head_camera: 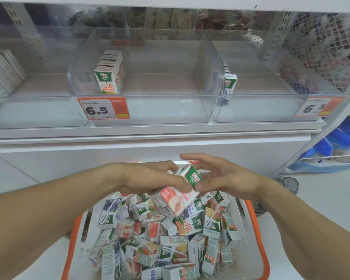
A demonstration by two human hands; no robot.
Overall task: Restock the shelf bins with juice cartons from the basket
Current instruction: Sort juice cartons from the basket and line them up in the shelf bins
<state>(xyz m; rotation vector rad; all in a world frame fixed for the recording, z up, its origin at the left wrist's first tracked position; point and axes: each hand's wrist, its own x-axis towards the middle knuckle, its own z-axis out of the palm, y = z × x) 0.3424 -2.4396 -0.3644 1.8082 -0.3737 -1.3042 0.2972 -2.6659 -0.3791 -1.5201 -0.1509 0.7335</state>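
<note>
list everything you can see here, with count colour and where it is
basket: one, orange rim, white inside, bottom centre on the floor
loose juice cartons: many, too jumbled to count, white with green, pink and purple prints, piled in the basket
held cartons: at least two, a pink peach one and a green-topped one, above the basket
clear bins: three, transparent, side by side on the shelf
carton row: one row, green and orange, left side of the middle bin
price tags: two, orange and white, reading 6.5, on bin fronts
blue packs: blue, wire rack at right
left hand: grips the held cartons
right hand: fingers touch the green-topped carton
</note>
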